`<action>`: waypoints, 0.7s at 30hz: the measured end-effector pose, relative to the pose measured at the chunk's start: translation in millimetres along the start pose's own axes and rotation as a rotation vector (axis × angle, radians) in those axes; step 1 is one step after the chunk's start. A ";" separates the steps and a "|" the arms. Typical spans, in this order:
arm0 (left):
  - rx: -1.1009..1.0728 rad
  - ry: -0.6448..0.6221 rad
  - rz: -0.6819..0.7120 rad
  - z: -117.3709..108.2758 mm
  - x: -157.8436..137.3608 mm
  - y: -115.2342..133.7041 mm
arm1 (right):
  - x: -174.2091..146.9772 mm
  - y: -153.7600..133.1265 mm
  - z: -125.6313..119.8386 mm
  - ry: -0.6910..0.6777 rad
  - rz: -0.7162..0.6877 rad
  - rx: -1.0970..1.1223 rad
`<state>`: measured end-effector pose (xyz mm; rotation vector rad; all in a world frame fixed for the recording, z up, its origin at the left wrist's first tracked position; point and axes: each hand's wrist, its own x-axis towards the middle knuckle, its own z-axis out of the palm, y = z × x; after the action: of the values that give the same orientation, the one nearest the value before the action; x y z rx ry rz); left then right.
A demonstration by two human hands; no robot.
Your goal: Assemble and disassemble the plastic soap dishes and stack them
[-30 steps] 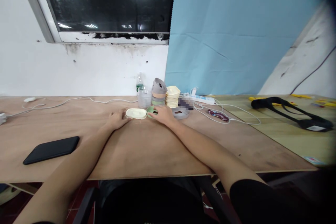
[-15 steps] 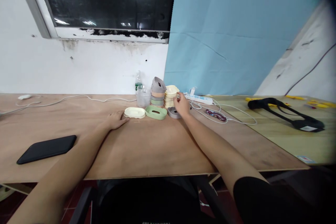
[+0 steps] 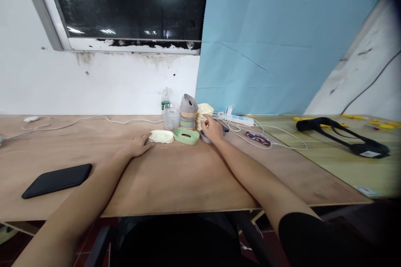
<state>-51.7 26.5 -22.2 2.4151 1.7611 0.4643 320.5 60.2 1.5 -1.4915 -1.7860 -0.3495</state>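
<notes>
The right hand [image 3: 213,128] has left the green dish [image 3: 186,135] and now closes on the grey one [image 3: 205,137] (grip partly hidden); left hand [image 3: 137,146] lies slack beside the cream lid [image 3: 161,136]

The person's left hand [image 3: 137,147] and right hand [image 3: 213,130] were bare, both forearms uncovered, and a black short sleeve [image 3: 310,238] covered the right upper arm.

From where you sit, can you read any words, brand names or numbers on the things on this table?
None can be read.
Bottle: its green label is too small to read.
Power strip: blue marking, blurred.
Black strap: white tag, no legible text.
Card at the table edge: print too small.
</notes>
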 end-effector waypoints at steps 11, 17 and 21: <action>-0.121 0.015 0.133 -6.1 -4.3 17.1 | -32.0 -65.8 15.5 -0.207 -0.698 0.149; -0.186 -0.062 0.284 -12.7 -13.3 39.4 | -33.5 -76.5 10.2 -0.181 -0.745 0.174; -0.235 -0.054 0.339 -14.1 -16.6 53.9 | -28.2 -66.0 10.1 -0.170 -0.568 0.128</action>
<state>-11.7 -7.5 2.8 2.5280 1.1991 0.5956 256.1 28.2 -7.9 -0.9257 -2.3105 -0.3843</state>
